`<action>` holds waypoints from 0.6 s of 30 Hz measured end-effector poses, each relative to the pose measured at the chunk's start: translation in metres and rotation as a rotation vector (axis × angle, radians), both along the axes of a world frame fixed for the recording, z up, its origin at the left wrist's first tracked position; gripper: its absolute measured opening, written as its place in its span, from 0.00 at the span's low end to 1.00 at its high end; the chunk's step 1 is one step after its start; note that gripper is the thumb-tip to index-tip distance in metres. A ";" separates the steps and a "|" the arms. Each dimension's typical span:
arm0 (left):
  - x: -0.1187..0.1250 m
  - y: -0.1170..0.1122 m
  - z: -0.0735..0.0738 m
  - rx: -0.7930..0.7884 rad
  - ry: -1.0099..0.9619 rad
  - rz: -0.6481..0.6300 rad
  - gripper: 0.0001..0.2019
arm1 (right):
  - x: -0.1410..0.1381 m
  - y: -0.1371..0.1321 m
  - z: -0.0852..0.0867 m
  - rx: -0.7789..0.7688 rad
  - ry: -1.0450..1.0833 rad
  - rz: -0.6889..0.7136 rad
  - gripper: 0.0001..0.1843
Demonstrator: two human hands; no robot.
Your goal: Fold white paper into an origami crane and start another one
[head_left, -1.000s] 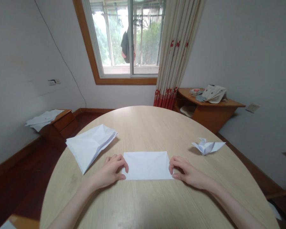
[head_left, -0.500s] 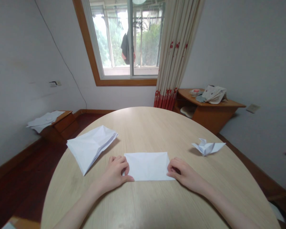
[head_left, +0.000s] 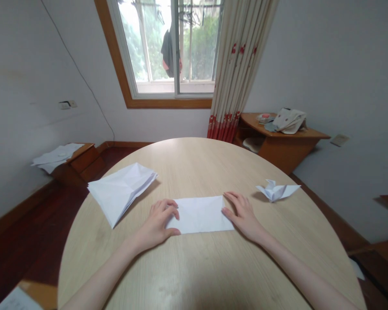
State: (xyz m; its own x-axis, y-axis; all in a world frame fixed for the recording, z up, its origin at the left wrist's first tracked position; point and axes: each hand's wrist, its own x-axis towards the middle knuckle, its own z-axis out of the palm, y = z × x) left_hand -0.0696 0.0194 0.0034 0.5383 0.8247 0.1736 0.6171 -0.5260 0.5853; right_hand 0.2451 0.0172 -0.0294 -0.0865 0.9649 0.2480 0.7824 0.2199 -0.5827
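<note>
Flattened since before, right hand (head_left: 242, 213) lies open beside left hand (head_left: 158, 221), both pressing smooth white folded paper (head_left: 200, 214).

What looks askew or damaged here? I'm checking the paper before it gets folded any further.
Little stands out. The folded sheet lies flat and square between the left hand and right hand. The loose paper stack sits creased and overhangs the table edge. A small folded paper figure lies intact to the right.
</note>
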 end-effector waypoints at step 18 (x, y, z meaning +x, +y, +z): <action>-0.004 0.003 -0.008 -0.059 -0.146 -0.102 0.21 | -0.004 0.004 0.002 -0.004 0.029 0.047 0.26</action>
